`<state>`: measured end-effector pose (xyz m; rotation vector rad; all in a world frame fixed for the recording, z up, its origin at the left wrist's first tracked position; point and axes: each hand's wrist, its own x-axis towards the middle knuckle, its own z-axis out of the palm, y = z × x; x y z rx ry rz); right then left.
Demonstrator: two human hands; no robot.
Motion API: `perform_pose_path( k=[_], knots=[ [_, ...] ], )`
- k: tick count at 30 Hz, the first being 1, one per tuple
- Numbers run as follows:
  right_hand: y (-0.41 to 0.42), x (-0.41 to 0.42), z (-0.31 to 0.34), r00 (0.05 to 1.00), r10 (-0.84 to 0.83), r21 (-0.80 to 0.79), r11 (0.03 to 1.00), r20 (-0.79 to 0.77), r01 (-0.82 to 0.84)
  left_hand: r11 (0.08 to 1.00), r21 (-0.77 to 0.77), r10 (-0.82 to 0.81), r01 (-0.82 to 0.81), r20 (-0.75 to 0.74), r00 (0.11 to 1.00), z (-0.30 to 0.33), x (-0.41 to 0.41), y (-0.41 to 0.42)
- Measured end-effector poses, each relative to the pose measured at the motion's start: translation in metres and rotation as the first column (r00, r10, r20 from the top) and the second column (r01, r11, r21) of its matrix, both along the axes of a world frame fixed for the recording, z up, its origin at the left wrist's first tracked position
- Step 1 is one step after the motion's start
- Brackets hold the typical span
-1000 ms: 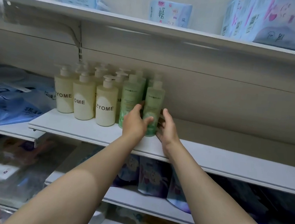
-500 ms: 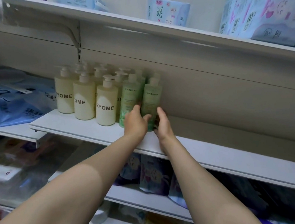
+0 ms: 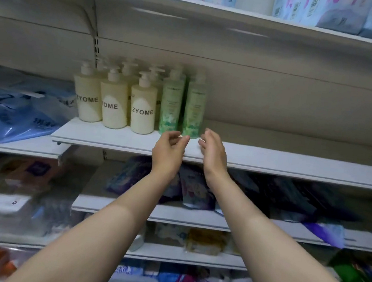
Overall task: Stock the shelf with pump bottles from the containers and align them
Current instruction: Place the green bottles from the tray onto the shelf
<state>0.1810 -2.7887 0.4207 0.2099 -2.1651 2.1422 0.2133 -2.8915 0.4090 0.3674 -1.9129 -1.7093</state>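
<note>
Right now both my hands hang in front of the shelf (image 3: 271, 159) edge and hold nothing. My left hand (image 3: 169, 149) has its fingers loosely curled, thumb and fingertips apart, just below the green bottles. My right hand (image 3: 214, 152) is relaxed too, palm turned inward toward the left one, its fingers lightly bent. Neither hand touches a bottle.

Two green bottles stand upright side by side at the front of the shelf: the left one (image 3: 171, 106) and the right one (image 3: 194, 110), close enough that they look to be touching. More pump tops show behind them, blurred. To their left stand three cream bottles (image 3: 142, 108) in a front row, each marked with dark letters, with further cream pumps behind. The nearest cream bottle stands just beside the left green one. All the bottles sit at the left part of the shelf, near its back panel.

Left of this shelf, blue packs (image 3: 12, 117) lie on a lower board. Above, pale packets (image 3: 336, 11) rest on the top shelf. Below my forearms, darker bags (image 3: 290, 200) fill the next shelf down.
</note>
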Motion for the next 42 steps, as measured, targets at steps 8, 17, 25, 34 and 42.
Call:
perform_pose_path(
  k=[8, 17, 25, 34, 42],
  knots=[
    [-0.004, 0.08, -0.057, 0.982, -0.187, 0.024, 0.982, -0.037, 0.188, 0.991, 0.134, -0.03, 0.023, 0.052, 0.998, -0.076, 0.067, -0.023],
    [-0.005, 0.124, -0.211, 0.862, -0.07, 0.214, 0.976, 0.502, -0.045, 0.991, 0.127, -0.028, -0.03, 0.43, 0.902, -0.231, 0.134, -0.062],
    [-0.008, 0.138, -0.321, 0.62, -0.117, 0.334, 0.91, 0.776, -0.247, 0.994, 0.099, -0.101, 0.045, 0.692, 0.715, -0.33, 0.169, -0.085],
    [-0.014, 0.142, -0.385, 0.42, -0.035, 0.191, 0.922, 0.907, -0.336, 0.963, 0.059, -0.177, 0.264, 0.875, 0.45, -0.395, 0.162, -0.092],
    [-0.025, 0.141, -0.405, 0.336, -0.043, 0.176, 0.91, 0.941, -0.375, 0.964, 0.093, -0.189, 0.248, 0.898, 0.397, -0.419, 0.154, -0.092]
  ],
)
